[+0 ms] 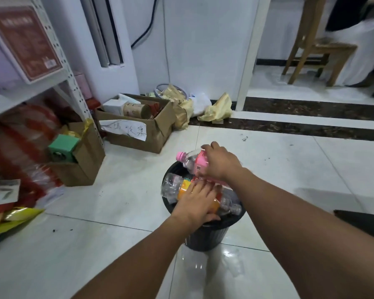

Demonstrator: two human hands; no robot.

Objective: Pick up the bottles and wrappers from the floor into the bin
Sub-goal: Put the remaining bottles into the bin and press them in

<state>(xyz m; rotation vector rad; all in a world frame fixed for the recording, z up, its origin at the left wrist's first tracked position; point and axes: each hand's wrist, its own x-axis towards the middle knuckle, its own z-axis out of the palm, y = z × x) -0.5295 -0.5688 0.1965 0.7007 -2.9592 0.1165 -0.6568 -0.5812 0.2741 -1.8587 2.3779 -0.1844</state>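
Mid-frame, a black bin (205, 236) stands on the tiled floor (121, 190), heaped full. The left hand (198, 199) lies flat on an orange bottle (183, 188) atop the heap, fingers straight and close together. Just above it in the frame, the right hand (219, 162) curls over a pink bottle (191, 160) (neck pointing to frame left) at the bin's far rim. Its fingers seem to grip the label, though their tips are hidden. A box (138, 139) sits at upper left.
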